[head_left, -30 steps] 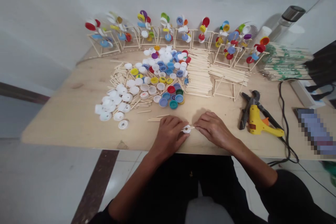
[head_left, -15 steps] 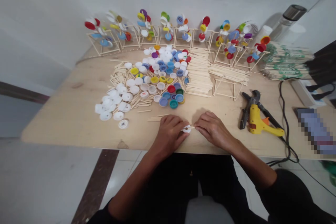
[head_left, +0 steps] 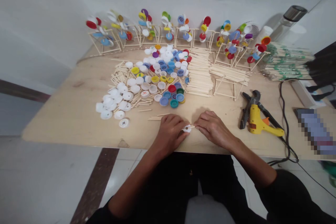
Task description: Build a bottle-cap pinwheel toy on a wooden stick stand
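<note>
white cap (head_left: 187, 130) in left hand (head_left: 170, 132), stick (head_left: 191, 126) pinched by right hand (head_left: 213, 128)

We note a table (head_left: 65, 112), smooth pale wood grain, low sheen. Near its front edge: a smooth white plastic cap (head_left: 188, 130) and a matt wooden stick (head_left: 191, 126). Along the back edge we log glossy coloured plastic wheels (head_left: 207, 20) on bare wooden frames (head_left: 107, 51). Glue gun (head_left: 254, 120): smooth yellow plastic.

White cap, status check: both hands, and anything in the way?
Left hand holding white cap. Right hand gripping thin stick at the cap. No obstruction seen; yellow glue gun lies apart, right of the right hand.
</note>
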Available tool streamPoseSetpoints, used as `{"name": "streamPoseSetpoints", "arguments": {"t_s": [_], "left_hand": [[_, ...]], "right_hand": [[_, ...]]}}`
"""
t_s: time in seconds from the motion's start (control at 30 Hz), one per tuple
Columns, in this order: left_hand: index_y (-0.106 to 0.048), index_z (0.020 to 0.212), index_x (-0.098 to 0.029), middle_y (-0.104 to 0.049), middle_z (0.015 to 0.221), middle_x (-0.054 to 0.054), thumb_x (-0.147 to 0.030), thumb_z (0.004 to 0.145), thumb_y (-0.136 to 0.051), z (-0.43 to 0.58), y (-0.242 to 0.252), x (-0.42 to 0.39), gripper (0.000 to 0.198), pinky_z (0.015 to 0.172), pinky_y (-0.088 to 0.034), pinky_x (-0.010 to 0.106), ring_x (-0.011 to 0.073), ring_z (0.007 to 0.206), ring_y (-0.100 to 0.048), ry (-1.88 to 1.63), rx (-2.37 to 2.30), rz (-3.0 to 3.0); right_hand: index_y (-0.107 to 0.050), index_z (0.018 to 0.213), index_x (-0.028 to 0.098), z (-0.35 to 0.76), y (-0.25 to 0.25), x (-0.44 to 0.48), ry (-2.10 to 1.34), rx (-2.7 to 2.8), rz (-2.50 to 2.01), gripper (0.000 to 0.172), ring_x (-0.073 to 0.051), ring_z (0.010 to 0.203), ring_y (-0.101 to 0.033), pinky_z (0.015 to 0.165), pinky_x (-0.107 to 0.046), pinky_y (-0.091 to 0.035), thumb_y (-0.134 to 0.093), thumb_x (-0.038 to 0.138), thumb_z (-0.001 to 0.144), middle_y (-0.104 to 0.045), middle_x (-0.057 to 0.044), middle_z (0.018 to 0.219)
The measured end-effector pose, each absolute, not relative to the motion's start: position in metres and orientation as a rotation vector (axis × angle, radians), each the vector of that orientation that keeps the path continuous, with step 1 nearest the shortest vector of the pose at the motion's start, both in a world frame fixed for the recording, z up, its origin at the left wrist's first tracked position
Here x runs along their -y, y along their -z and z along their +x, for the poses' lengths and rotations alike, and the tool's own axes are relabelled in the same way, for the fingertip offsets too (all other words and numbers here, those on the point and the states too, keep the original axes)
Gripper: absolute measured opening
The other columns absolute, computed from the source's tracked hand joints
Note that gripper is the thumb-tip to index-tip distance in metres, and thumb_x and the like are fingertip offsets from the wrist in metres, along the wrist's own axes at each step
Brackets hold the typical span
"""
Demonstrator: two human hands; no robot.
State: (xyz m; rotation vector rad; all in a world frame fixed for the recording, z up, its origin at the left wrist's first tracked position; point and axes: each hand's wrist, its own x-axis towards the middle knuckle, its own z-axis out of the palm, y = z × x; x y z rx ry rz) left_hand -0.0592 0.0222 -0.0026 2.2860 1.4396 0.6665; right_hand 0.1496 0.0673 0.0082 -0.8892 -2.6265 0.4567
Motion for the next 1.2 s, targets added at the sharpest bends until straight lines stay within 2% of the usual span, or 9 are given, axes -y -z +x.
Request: {"name": "streamPoseSetpoints", "arguments": {"t_s": [0.3, 0.5, 0.7, 0.8, 1.2], "left_hand": [[-0.066, 0.099, -0.023, -0.068, 0.094, 0.004, -0.023, 0.081, -0.063, -0.059, 0.003, -0.022, 0.018, 0.088, -0.037, 0.040, 0.0216, 0.094, -0.056, -0.685, -1.452, 2.297], [-0.063, 0.110, -0.020, -0.067, 0.100, 0.007, -0.026, 0.082, -0.063, -0.061, 0.004, -0.013, 0.028, 0.089, -0.040, 0.040, 0.0235, 0.100, -0.056, -0.744, -1.500, 2.306], [-0.064, 0.108, -0.021, -0.067, 0.096, 0.007, -0.025, 0.083, -0.062, -0.057, 0.005, -0.005, 0.026, 0.087, -0.042, 0.041, 0.0240, 0.097, -0.056, -0.744, -1.576, 2.277], [-0.065, 0.106, -0.021, -0.067, 0.096, 0.007, -0.024, 0.083, -0.061, -0.055, 0.006, -0.005, 0.023, 0.087, -0.042, 0.042, 0.0239, 0.095, -0.056, -0.753, -1.587, 2.274], [-0.066, 0.101, -0.021, -0.066, 0.092, 0.006, -0.023, 0.082, -0.062, -0.052, 0.009, -0.006, 0.020, 0.087, -0.040, 0.042, 0.0241, 0.094, -0.056, -0.772, -1.611, 2.257]], "right_hand": [[-0.067, 0.092, 0.018, 0.152, -0.012, -0.066, -0.415, 2.616, -0.883, 0.018, -0.020, 0.086, -0.053, 0.080, -0.034, -0.039, -0.050, 0.024, 0.095, -0.064, -0.006, 0.085], [-0.067, 0.100, 0.017, 0.152, -0.018, -0.050, -0.281, 2.509, -0.963, 0.020, -0.022, 0.090, -0.055, 0.079, -0.037, -0.042, -0.049, 0.023, 0.094, -0.066, -0.010, 0.094], [-0.067, 0.111, 0.020, 0.144, -0.013, -0.032, -0.199, 2.468, -0.956, 0.025, -0.027, 0.112, -0.052, 0.092, -0.044, -0.042, -0.055, 0.015, 0.089, -0.064, -0.013, 0.113], [-0.066, 0.114, 0.020, 0.142, -0.009, -0.028, -0.146, 2.471, -0.950, 0.029, -0.029, 0.117, -0.050, 0.094, -0.047, -0.042, -0.056, 0.014, 0.088, -0.062, -0.014, 0.119], [-0.067, 0.111, 0.019, 0.140, -0.001, -0.027, -0.091, 2.474, -0.921, 0.026, -0.028, 0.117, -0.048, 0.095, -0.048, -0.043, -0.052, 0.014, 0.090, -0.064, -0.014, 0.116]]}}
